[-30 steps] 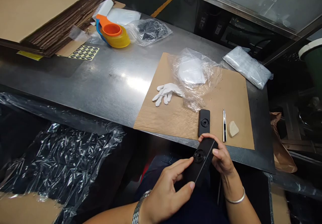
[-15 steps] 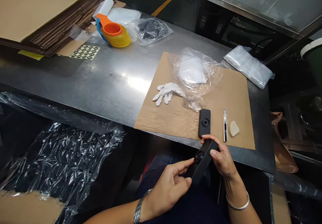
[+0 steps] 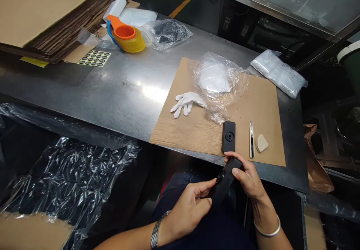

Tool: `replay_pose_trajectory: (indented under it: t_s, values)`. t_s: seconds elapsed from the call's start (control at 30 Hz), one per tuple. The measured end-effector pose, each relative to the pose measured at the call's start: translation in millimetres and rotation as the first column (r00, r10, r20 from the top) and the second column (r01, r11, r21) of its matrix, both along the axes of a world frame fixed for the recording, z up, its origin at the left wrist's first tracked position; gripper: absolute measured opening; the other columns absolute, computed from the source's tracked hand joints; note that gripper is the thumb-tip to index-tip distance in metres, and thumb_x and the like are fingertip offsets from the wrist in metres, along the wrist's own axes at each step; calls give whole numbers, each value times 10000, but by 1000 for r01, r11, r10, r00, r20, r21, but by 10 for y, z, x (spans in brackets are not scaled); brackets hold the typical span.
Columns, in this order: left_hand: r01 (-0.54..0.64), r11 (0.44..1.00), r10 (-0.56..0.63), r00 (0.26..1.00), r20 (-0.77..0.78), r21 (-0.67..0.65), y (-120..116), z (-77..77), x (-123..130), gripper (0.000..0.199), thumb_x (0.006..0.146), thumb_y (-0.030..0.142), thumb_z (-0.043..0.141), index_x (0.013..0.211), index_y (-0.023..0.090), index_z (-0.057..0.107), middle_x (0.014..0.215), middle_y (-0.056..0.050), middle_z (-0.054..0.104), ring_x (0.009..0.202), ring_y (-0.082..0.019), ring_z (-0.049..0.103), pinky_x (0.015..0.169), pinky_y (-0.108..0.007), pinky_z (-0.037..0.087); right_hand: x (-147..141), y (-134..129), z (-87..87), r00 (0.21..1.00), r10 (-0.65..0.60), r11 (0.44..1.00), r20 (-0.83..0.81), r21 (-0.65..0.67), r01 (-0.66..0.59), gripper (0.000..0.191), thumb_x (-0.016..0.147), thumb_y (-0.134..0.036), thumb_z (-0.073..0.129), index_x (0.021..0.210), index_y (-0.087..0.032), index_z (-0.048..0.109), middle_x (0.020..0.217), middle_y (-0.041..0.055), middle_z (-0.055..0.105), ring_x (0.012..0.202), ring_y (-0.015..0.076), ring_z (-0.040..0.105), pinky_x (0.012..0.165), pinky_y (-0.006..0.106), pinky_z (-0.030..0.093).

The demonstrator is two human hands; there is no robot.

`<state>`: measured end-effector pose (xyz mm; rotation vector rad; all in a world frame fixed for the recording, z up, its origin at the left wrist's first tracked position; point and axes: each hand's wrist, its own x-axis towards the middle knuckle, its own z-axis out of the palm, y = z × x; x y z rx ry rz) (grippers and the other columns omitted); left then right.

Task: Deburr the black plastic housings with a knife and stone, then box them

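Matt-black oblong casing (image 3: 225,183): left hand (image 3: 188,209) half-curled, thumb and fingers gripping near end; right hand (image 3: 249,178) pinching far end.

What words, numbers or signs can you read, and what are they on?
None reads clearly.
Sheet of round black stickers: print too small to read.
Plastic pack at the right: dark marks, too blurred to read.
Held black block: no writing I can make out.

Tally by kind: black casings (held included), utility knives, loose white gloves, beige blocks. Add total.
Black casings: 2, counting the held one
Utility knife: 1
Loose white glove: 1
Beige block: 1
Total: 5
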<state>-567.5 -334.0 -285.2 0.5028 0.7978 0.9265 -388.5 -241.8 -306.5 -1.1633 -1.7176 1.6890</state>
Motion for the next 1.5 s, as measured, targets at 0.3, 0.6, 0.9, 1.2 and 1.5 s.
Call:
replay_pose_trajectory:
  t_s: [0.3, 0.6, 0.9, 1.2, 1.5]
  values:
    - [67, 994, -67, 998, 8, -87, -22, -48, -11, 456, 756, 157, 487, 1205, 177, 565, 1026, -79, 646, 982, -242, 568, 852, -359, 437, -34, -9, -50, 997, -70, 975, -18, -214, 65, 362, 780, -355, 542, 1111, -209, 562, 905, 32, 560, 664, 132, 503, 574, 249, 437]
    - [106, 986, -89, 987, 131, -131, -9, -116, -8, 468, 732, 202, 486, 1185, 125, 573, 904, -93, 633, 842, -188, 560, 772, -307, 431, -59, -8, -121, 995, -93, 956, 32, -275, 98, 326, 806, -352, 519, 1083, -182, 547, 739, -6, 512, 531, 97, 445, 461, 224, 405]
    - [76, 974, -68, 997, 43, -215, 15, -116, 3, 358, 760, 314, 523, 1005, 92, 660, 778, -102, 643, 740, -181, 564, 727, -304, 453, -88, 3, -26, 985, -29, 975, 172, -211, 65, 340, 817, -375, 506, 1087, -172, 537, 598, -42, 457, 476, 94, 423, 458, 225, 389]
    - [47, 957, -38, 999, 36, -286, 4, -171, 37, 319, 707, 324, 565, 890, 82, 664, 743, -112, 663, 705, -196, 600, 689, -320, 473, -124, 6, 63, 955, 12, 992, 296, -120, 24, 341, 802, -363, 502, 1079, -170, 544, 599, -48, 458, 447, 87, 440, 452, 221, 378]
    - [49, 945, -31, 998, 59, -323, 27, -131, 37, 294, 657, 301, 570, 835, 88, 666, 763, -111, 672, 697, -187, 604, 697, -327, 473, -122, 11, 69, 946, 35, 995, 322, -95, -5, 342, 796, -355, 497, 1075, -166, 551, 601, -41, 472, 473, 96, 455, 473, 224, 359]
